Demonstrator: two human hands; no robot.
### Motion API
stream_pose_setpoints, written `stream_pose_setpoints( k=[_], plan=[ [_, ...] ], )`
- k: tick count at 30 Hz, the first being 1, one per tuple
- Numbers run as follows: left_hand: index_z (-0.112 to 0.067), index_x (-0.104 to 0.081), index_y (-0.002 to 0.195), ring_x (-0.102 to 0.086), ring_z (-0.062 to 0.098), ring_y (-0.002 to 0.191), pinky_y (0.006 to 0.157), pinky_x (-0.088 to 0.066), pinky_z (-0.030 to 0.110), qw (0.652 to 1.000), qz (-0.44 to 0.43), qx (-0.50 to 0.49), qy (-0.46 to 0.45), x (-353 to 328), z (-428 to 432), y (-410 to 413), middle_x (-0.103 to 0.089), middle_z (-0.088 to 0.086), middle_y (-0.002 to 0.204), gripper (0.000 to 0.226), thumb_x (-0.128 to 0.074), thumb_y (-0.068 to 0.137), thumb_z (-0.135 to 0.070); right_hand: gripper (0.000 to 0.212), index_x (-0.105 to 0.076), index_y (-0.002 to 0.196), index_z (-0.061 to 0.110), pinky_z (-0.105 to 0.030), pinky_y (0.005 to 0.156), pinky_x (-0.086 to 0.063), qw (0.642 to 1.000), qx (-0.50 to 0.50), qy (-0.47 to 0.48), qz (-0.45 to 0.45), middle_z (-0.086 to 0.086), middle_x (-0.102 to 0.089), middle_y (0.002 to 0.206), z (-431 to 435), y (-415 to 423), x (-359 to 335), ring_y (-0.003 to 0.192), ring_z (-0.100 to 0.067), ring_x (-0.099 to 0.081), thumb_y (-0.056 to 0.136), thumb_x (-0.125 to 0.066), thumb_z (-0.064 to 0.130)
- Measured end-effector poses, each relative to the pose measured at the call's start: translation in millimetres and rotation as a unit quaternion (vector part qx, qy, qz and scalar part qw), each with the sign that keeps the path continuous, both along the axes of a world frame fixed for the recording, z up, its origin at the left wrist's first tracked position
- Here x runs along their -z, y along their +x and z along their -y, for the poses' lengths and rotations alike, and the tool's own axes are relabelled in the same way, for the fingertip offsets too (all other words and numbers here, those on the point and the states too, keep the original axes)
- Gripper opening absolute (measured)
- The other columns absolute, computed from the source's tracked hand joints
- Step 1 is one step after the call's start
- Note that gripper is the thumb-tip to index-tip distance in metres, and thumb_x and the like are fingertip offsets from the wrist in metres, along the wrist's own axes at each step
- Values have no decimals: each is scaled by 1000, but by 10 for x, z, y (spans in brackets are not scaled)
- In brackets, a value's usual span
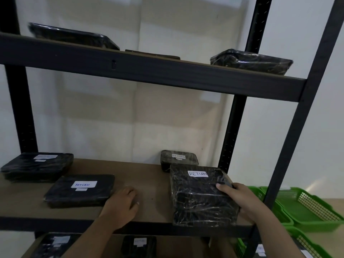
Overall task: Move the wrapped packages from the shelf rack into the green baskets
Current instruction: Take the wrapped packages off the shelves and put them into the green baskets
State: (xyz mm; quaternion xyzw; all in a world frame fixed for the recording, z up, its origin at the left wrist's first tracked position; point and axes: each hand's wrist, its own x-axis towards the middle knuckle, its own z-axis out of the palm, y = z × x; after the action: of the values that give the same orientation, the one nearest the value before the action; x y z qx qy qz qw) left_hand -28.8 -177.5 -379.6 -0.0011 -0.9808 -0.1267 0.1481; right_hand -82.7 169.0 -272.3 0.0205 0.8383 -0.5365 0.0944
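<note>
Package [202, 194] (right-hand [240, 200] grip) on shelf [149, 175]

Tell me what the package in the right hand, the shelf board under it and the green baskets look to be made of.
Package in the right hand: dark box in clear, glossy plastic film, going by the wrinkles and glints; white paper label.
Shelf board: matte brown, likely fibreboard or particleboard; no grain shows.
Green baskets: moulded plastic, with slotted walls and a slight sheen.
</note>
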Motion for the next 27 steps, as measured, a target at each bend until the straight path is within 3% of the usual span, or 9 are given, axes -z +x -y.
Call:
stream_pose_setpoints(
  k=[3, 5, 7, 9, 14, 18, 23, 25, 27],
  plan=[
    [-22, -34, 142, -28, 13, 134, 109, -29, 29, 1000, 27, 5, 4, 12, 19, -33, -30, -5, 148, 52, -40, 94, -42, 25, -50, 106, 18, -20, 57, -47, 999, -32, 37, -7, 0, -63, 93, 51, 80, -135, 78, -13, -61, 88, -65, 29],
    [-22, -29, 144, -22, 14, 137, 112, -23, 31, 999, 43, 2, 0, 10, 1, -58, -25, -4, 151, 54, -39, 95, -42, 33, -46, 120, 24, -21, 70, -43, 988, -41, 134, -58, -4, -58, 119, 119, 104, -258, 95, -18, -58, 90, -61, 28],
    [-22, -27, 145, -21, 14, 138, 114, -18, 33, 999, 47, 3, -3, 17, -35, -74, -23, -4, 152, 55, -38, 95, -43, 62, -37, 140, 17, -27, 92, -40, 967, -34, 227, -108, -10, -44, 142, 209, 30, -375, 123, -27, -48, 87, -63, 36],
    [-24, -29, 144, -22, 13, 137, 114, -16, 33, 999, 41, 2, 5, 31, -64, -72, -25, -5, 151, 54, -37, 95, -43, 78, -30, 145, 19, -37, 104, -39, 963, -26, 242, -118, -11, -42, 145, 325, -127, -464, 129, -29, -45, 81, -66, 45],
    [-28, -30, 143, -24, 12, 135, 113, -14, 30, 999, 32, -4, 19, 81, -34, -59, -26, -9, 150, 54, -32, 93, -48, 62, -43, 137, 9, -31, 95, -42, 949, -84, 278, -125, -11, -47, 140, 789, -607, -812, 125, -26, -48, 86, -63, 37],
    [-32, -29, 144, -21, 10, 136, 113, -9, 28, 999, 33, 6, 30, 117, 2, -78, -25, -12, 150, 59, -24, 89, -56, 43, -53, 118, 1, -31, 76, -46, 931, -106, 336, -95, -16, -55, 124, 1028, -1052, -845, 100, -27, -54, 87, -62, 30],
    [-31, -37, 140, -25, 10, 136, 113, -10, 27, 999, 3, 3, 42, 126, 2, -80, -32, -12, 147, 75, -14, 76, -63, 49, -47, 132, -2, -39, 99, -46, 930, -100, 350, -50, -19, -48, 137, 1072, -1462, -696, 121, -35, -51, 92, -57, 23],
    [-33, -37, 140, -27, 11, 135, 115, -13, 30, 999, 4, -1, 50, 127, 3, -80, -33, -13, 146, 74, -16, 75, -63, 42, -49, 127, 2, -36, 89, -47, 931, -107, 348, -29, -16, -56, 112, 1063, -1567, -647, 105, -33, -55, 93, -57, 24],
    [-35, -36, 140, -28, 12, 134, 114, -17, 31, 998, 11, -1, 54, 119, 7, -80, -32, -14, 146, 71, -19, 76, -62, 22, -50, 109, 7, -32, 74, -42, 937, -102, 334, -14, -4, -44, 77, 1021, -1686, -563, 71, -22, -46, 93, -55, 20]
  ],
)
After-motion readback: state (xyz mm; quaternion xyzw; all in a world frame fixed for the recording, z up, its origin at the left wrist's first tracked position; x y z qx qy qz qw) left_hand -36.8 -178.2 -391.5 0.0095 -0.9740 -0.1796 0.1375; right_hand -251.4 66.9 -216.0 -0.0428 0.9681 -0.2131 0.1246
